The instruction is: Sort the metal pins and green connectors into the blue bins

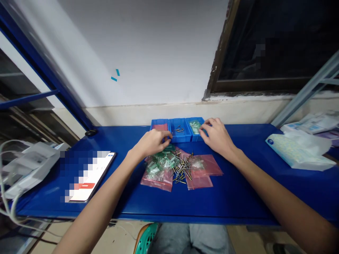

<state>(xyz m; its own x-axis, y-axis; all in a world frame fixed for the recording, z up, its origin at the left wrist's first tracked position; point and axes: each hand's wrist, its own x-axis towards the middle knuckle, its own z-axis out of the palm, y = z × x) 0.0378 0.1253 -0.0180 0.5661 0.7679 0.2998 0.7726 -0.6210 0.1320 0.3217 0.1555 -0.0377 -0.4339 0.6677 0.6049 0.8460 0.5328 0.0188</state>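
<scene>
My left hand [156, 141] is over the left side of the pile, its fingers curled and close together by the front of the small blue bins. What its fingertips hold, if anything, is hidden. My right hand [216, 135] is at the right edge of the right blue bin [200, 137], thumb and fingers bent but apart, with nothing visible between them. Small clear-and-green packets [195, 127] lie in that bin. A few metal pins or bits lie in the middle bin [182, 139], and pink plastic bags [160, 127] in the left one.
Between my forearms lie loose metal bits [182, 169], pink zip bags [209, 165] and green-clear packets [156, 167]. A phone [91, 180] and white power strips with cables [34, 165] are on the left, a tissue pack [296, 151] on the right. A wall [148, 53] rises behind.
</scene>
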